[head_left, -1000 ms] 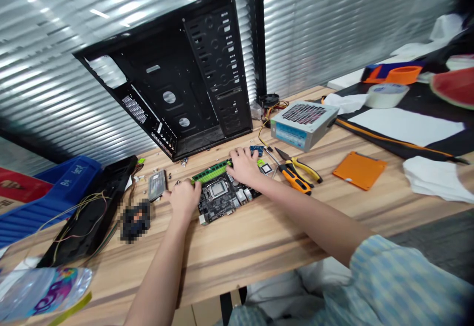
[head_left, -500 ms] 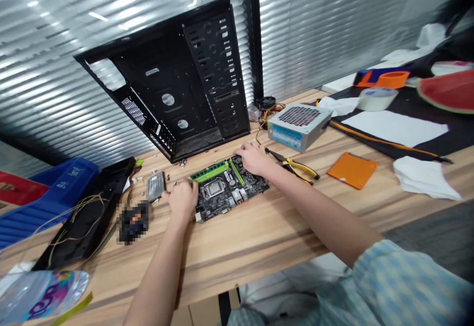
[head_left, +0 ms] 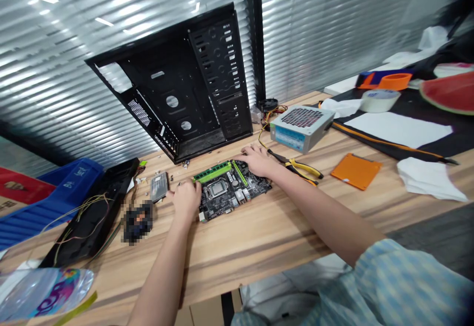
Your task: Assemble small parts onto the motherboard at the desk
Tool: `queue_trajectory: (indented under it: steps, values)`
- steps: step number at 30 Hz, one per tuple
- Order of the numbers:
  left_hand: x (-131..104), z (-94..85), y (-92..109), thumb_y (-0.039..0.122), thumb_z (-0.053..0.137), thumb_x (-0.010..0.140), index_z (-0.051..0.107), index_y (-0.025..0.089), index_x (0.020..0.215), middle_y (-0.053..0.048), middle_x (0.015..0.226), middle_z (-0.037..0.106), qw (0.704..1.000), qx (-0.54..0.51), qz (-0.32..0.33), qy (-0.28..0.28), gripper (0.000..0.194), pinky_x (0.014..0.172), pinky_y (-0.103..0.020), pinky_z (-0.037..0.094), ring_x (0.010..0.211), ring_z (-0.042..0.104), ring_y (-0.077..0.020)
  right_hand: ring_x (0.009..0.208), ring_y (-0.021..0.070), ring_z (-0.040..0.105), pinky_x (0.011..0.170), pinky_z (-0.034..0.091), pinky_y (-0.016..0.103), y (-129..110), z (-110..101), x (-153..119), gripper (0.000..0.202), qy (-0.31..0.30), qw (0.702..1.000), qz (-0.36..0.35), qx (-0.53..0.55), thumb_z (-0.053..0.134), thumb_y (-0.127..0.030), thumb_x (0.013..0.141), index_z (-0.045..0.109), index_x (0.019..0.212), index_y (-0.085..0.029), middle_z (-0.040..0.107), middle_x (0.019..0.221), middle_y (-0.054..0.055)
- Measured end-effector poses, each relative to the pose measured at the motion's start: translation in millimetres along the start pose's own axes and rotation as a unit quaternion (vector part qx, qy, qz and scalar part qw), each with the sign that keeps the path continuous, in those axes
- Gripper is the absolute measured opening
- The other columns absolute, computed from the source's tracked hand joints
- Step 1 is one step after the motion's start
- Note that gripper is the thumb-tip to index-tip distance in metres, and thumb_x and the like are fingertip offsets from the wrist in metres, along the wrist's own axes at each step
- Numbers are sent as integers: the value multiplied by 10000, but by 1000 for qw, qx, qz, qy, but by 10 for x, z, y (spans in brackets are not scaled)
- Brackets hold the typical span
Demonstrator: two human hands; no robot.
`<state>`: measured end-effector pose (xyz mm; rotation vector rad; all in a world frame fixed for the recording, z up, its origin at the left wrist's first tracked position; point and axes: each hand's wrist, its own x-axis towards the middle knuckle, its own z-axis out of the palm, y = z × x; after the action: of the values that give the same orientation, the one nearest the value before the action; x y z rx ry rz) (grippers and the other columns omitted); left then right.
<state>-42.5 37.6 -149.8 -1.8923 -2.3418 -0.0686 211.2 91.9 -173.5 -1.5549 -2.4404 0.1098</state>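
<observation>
A black motherboard [head_left: 222, 202] with green slots and a square processor lies flat on the wooden table [head_left: 259, 247]. At its left edge is my left hand [head_left: 186, 197], fingers curled round the corner by the green memory slots. My right hand [head_left: 259, 160] rests at the far right corner, its fingertips on the board's edge. Both hands grip the board from opposite sides. Behind it stands an open black computer case [head_left: 174, 89], tilted against the blinds.
Right of the board are yellow-handled pliers [head_left: 296, 167], a power supply [head_left: 301, 126] and an orange plate [head_left: 356, 171]. To the left are a silver drive [head_left: 159, 186], a black panel with wires [head_left: 92, 222], a blue bin [head_left: 66, 192] and a bottle [head_left: 48, 291].
The whole view has shifted slightly, with everything a little further right. My hands keep their places at the board's two sides.
</observation>
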Motion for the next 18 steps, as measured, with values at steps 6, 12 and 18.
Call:
queue_trajectory:
  steps: [6,12,18]
  values:
    - [-1,18,-6,348,296,905,632,141,921,-174,962,703,1000,-6,5,9,395,832,-482,307,950,628,-325,1207,367,374,925,339,546,-14,-64,16,625,-18,999,-8,-37,320,-98,894,419,1423,-418,449,1360,139]
    - [10,23,-9,353,290,902,628,141,894,-177,987,696,1000,-6,8,9,399,831,-485,308,935,631,-319,1164,351,435,924,341,529,71,-241,168,617,-76,991,-73,-80,412,-104,854,479,1385,-413,486,1342,129]
    - [0,3,-1,347,291,902,619,147,918,-166,970,700,1000,-7,12,5,384,815,-475,313,949,623,-324,1164,285,431,952,329,451,255,-189,296,519,-22,981,-181,-60,432,-119,854,587,1306,-321,527,1302,98]
